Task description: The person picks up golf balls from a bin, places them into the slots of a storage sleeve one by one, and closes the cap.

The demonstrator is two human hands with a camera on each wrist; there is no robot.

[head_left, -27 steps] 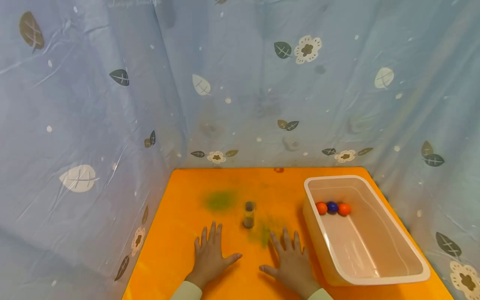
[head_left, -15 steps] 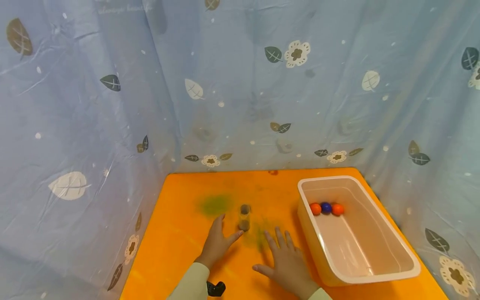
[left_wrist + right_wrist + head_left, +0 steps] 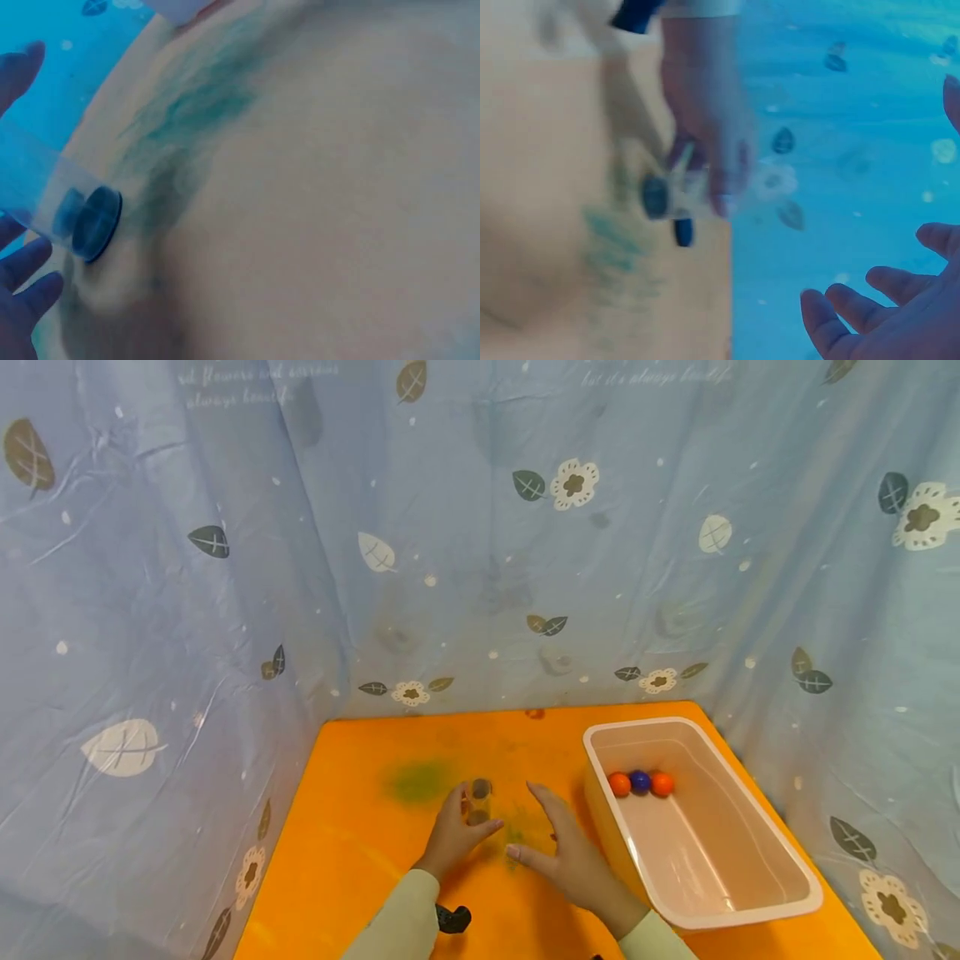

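Observation:
A small clear cylinder (image 3: 480, 802) with a dark base stands on the orange table, centre in the head view. My left hand (image 3: 448, 842) reaches around it from the left, thumb and fingers on either side. In the left wrist view the thumb (image 3: 19, 73) is apart from the cylinder's wall, and the fingers (image 3: 34, 262) lie close along its other side; whether they touch cannot be told. My right hand (image 3: 576, 860) hovers right of the cylinder, thumb and fingers spread, holding nothing. The right wrist view is blurred around the cylinder.
A pale plastic bin (image 3: 675, 852) stands on the right of the table, holding an orange ball (image 3: 618, 784), a blue ball (image 3: 640, 782) and another orange ball (image 3: 662, 784). Green smudges (image 3: 420, 781) mark the tabletop. Blue patterned curtains (image 3: 465, 527) surround the table.
My left hand has lifted, turned and moved right to the cylinder. My right hand has turned its thumb side up and shifted nearer. The head view has swung slightly.

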